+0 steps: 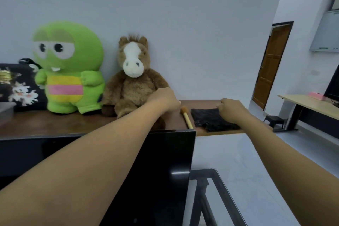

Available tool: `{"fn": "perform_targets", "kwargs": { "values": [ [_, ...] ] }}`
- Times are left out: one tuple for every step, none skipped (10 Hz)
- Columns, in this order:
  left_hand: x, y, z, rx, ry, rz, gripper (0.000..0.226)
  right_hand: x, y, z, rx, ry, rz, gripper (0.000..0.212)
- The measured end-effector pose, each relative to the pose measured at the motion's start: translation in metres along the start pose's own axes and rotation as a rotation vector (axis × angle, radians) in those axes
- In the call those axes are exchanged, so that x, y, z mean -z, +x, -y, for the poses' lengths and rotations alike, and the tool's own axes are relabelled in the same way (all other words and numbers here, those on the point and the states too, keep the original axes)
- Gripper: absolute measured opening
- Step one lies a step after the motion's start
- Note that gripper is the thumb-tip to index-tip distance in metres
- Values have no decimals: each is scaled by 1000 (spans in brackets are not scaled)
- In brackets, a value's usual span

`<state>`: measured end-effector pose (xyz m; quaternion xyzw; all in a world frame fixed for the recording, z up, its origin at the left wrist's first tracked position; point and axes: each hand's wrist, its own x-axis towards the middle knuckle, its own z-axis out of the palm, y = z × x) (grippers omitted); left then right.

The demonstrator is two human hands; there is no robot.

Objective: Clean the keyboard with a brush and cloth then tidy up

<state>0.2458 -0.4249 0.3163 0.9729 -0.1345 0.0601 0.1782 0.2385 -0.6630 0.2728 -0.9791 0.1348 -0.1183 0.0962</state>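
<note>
Reaching over the monitor, both hands hover by the brush (186, 118) and dark cloth (211, 118) on the table (201, 103), neither grip readable, likely fetching or returning them; keyboard unseen.

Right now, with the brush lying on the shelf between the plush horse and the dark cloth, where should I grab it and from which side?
Probably by the pale handle of the brush, pinched across its width from above. It lies flat on the shelf, bristles toward the wall, its near end hidden behind the monitor. The left hand is nearest; the cloth lies just right of the brush.
</note>
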Motion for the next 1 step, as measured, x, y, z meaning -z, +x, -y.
{"fn": "perform_targets", "kwargs": {
  "values": [
    [44,-20,36,-25,-9,-59,39,37,-22,54,44,114,10,42]
  ]
}}
